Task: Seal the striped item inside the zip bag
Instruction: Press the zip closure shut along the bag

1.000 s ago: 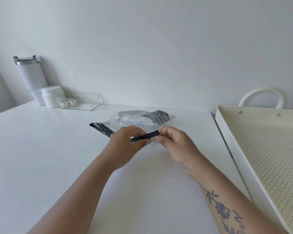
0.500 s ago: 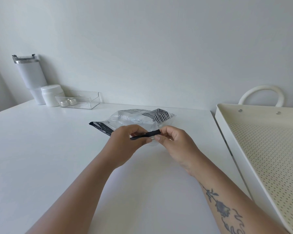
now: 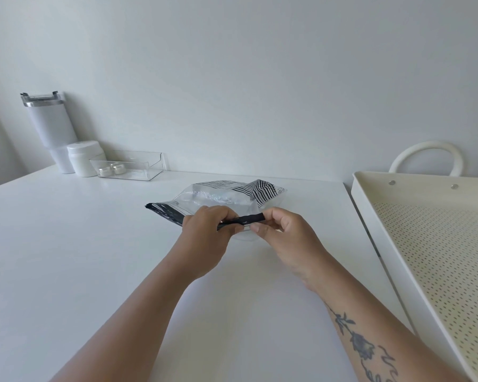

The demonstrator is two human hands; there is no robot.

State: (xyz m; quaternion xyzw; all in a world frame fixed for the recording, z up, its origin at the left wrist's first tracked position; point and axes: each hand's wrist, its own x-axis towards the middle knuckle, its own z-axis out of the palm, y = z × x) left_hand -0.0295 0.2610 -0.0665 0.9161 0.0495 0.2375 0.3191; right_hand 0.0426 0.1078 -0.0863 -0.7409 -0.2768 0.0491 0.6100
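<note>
At the middle of the tabletop (image 3: pixel 80 257): my two hands meet over the near edge of the bag (image 3: pixel 213 197), which lies flat so the tabletop bears its weight and I need only work the closure.
Striped item: the striped item (image 3: pixel 260 190) sits inside the clear bag, bunched toward its far right corner, well away from the opening, so it should not catch in the seal.
Zip strip: the dark zip strip (image 3: pixel 243 220) runs along the near edge, from the bag's left corner to my right hand; the stretch between my hands is lifted slightly off the tabletop.
Left hand: my left hand (image 3: pixel 204 241) has its fingers (image 3: pixel 229 217) clamped together on the strip, thumb below and fingers above, to press the two halves into each other.
Right hand: my right hand (image 3: pixel 284 238) pinches the strip's right end, fingers closed on it, to keep it taut and straight for the other hand.
Step, as I judge it: pressing the zip shut along its length; I cannot tell how much of it is already locked.
Risk: a wrinkle or gap left under my fingers would leave the bag unsealed.
Elsewhere: a tumbler (image 3: pixel 49 128), a jar (image 3: pixel 84 158) and a clear tray (image 3: pixel 138 169) stand by the wall, a perforated tray (image 3: pixel 370 216) on my right, all well apart from the work.
</note>
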